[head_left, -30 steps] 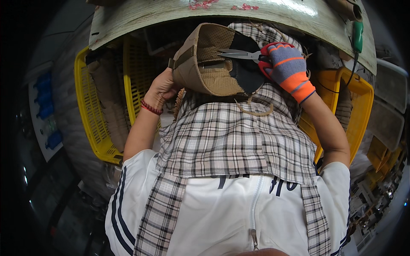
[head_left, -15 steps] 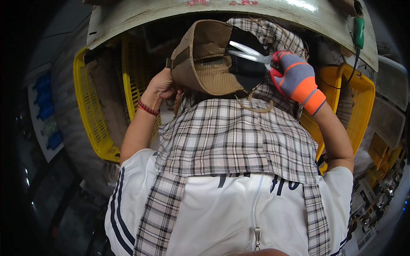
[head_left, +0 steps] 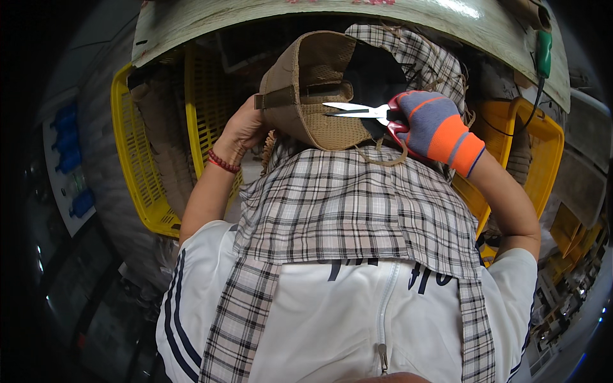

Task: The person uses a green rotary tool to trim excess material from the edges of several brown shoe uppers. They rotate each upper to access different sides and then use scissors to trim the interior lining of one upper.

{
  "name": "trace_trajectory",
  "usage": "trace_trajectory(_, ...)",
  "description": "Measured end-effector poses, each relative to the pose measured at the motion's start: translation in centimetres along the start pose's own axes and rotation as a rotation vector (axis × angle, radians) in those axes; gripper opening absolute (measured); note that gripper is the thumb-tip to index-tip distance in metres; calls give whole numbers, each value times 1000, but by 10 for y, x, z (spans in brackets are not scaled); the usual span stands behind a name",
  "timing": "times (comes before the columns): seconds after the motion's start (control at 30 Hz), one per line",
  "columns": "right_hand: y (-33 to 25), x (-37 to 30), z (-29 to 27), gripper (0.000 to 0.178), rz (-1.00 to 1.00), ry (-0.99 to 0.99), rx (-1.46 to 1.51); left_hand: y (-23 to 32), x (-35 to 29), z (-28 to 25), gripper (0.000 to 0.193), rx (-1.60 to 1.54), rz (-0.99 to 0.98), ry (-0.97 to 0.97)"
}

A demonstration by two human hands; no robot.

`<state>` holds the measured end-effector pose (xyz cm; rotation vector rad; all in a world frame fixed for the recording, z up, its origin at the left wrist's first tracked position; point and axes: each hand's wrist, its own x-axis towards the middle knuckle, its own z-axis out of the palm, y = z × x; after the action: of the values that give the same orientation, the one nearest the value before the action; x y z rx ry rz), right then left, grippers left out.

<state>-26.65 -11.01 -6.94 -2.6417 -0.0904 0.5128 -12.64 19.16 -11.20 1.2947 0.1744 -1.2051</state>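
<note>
A tan mesh-textured cap (head_left: 281,82) is held on its side above my lap, its open inside facing right and a dark panel at its far side. My bare left hand (head_left: 244,126), with a red bead bracelet at the wrist, grips the cap's left side; the fingertips are partly hidden behind it. In my right hand (head_left: 429,122), wearing a grey and orange glove, are scissors (head_left: 357,110) with red handles. Their blades point left across the cap's opening, tips slightly apart. A loose tan strip (head_left: 386,161) hangs by the cap's lower right edge.
A pale tabletop (head_left: 255,32) edges the far side. Yellow baskets stand left (head_left: 121,147) and right (head_left: 552,143), with brown items inside. A green-handled tool (head_left: 543,56) with a cord hangs at the table's right end. A checked apron (head_left: 345,210) covers my lap.
The scissors have moved left and slightly down over the cap's inside, and their blades have come closer together. The cap has turned slightly in my left hand.
</note>
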Motion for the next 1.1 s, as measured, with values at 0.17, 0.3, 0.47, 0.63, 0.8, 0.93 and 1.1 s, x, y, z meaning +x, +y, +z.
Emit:
trace_trajectory(0.17, -3, 3, 2, 30, -18, 27, -50, -4, 1, 1, 32, -25, 35, 24)
trace_trajectory(0.3, 0, 1, 2, 29, -62, 73, -97, -7, 4, -5, 34, -49, 22, 19)
trace_trajectory(0.47, 7, -5, 1, 23, 13, 51, -115, -9, 8, -18, 36, -56, -43, 1)
trace_trajectory(0.63, 7, -6, -7, 25, 35, 277, -25, -12, 12, -16, 34, -83, -57, 53)
trace_trajectory(0.8, -16, 17, -9, 30, -33, 153, -155, -22, 16, -17, 18, -235, -101, 57)
trace_trajectory(0.93, -27, 35, -2, 32, -71, 103, -238, -16, 15, -16, 29, -298, -148, 88)
trace_trajectory(1.1, -28, 42, 1, 29, -82, 81, -280, -18, 17, -20, 29, -294, -140, 82)
